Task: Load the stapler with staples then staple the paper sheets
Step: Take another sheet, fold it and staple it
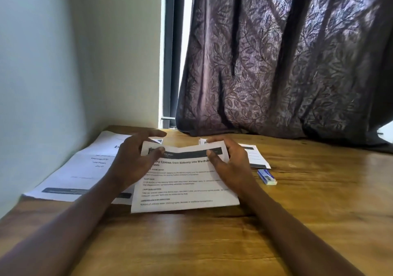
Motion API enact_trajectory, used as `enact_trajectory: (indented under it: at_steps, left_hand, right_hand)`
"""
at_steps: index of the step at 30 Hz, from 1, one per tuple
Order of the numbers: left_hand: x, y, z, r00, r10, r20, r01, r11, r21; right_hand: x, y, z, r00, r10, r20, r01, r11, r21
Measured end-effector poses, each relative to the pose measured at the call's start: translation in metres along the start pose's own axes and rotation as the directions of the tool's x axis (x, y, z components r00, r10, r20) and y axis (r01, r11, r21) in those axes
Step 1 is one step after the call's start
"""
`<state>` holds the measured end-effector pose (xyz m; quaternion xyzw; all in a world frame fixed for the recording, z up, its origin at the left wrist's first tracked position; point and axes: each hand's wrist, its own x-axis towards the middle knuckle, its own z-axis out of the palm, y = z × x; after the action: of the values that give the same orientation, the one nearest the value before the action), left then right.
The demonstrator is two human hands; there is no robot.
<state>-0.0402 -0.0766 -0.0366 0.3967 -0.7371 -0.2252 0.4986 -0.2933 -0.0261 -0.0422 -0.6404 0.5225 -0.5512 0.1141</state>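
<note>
A printed paper sheet [182,182] with a dark header band lies in the middle of the wooden table [212,237], its far edge lifted and bent. My left hand [131,160] grips its far left corner, thumb on top. My right hand [231,163] grips the far right corner the same way. A small blue and white staple box [266,176] lies on the table just right of my right hand. No stapler is visible.
More printed sheets [80,169] lie at the left against the wall. Another sheet [255,156] lies behind my right hand. A dark patterned curtain [287,63] hangs over the table's far edge, beside a window frame [170,63].
</note>
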Motion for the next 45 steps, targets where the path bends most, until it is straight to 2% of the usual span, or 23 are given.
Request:
enact_trajectory:
  at_steps: [2, 9, 14, 18, 21, 25, 29, 33, 39, 42, 45]
  left_hand:
    - [0.001, -0.003, 0.0, 1.0, 0.0, 0.019, 0.0, 1.0, 0.02]
    - [0.003, -0.008, -0.006, 0.997, -0.031, 0.068, 0.038, 0.995, -0.095]
    - [0.005, -0.007, -0.005, 0.994, -0.005, 0.108, 0.013, 0.997, -0.071]
    - [0.006, -0.008, -0.005, 0.988, -0.045, 0.149, 0.057, 0.995, -0.076]
    - [0.006, -0.008, -0.006, 0.983, -0.047, 0.18, 0.055, 0.998, -0.041]
    - [0.005, -0.006, -0.005, 0.978, 0.05, 0.2, -0.078, 0.988, 0.135]
    - [-0.003, -0.001, 0.003, 0.964, 0.127, 0.234, -0.176, 0.964, 0.199]
    - [-0.013, 0.011, 0.02, 0.95, 0.168, 0.263, -0.239, 0.934, 0.266]
    - [-0.02, 0.028, 0.048, 0.89, 0.269, 0.369, -0.427, 0.776, 0.464]
    - [-0.019, 0.026, 0.051, 0.88, 0.221, 0.419, -0.425, 0.759, 0.492]
    - [-0.017, 0.023, 0.048, 0.9, 0.162, 0.405, -0.369, 0.777, 0.51]
  right_hand:
    - [0.0, -0.001, 0.0, 1.0, 0.015, 0.003, -0.015, 0.999, 0.033]
    - [0.003, -0.002, -0.002, 0.995, 0.09, 0.029, -0.094, 0.976, 0.197]
    - [0.005, 0.001, -0.008, 0.988, 0.105, 0.113, -0.124, 0.976, 0.176]
    - [0.006, 0.005, -0.011, 0.982, 0.14, 0.126, -0.161, 0.973, 0.169]
    - [0.006, 0.004, -0.014, 0.975, 0.164, 0.149, -0.189, 0.967, 0.17]
    - [0.006, 0.0, -0.018, 0.964, 0.216, 0.158, -0.24, 0.959, 0.154]
    - [0.001, 0.003, -0.027, 0.967, 0.219, 0.127, -0.218, 0.976, -0.02]
    - [-0.012, 0.01, -0.04, 0.97, 0.214, 0.112, -0.167, 0.93, -0.328]
    - [-0.035, 0.014, -0.055, 0.98, 0.189, 0.056, -0.128, 0.828, -0.546]
    - [-0.045, 0.013, -0.054, 0.987, 0.134, 0.087, -0.041, 0.736, -0.675]
    - [-0.05, 0.009, -0.051, 0.983, 0.129, 0.127, 0.009, 0.665, -0.747]
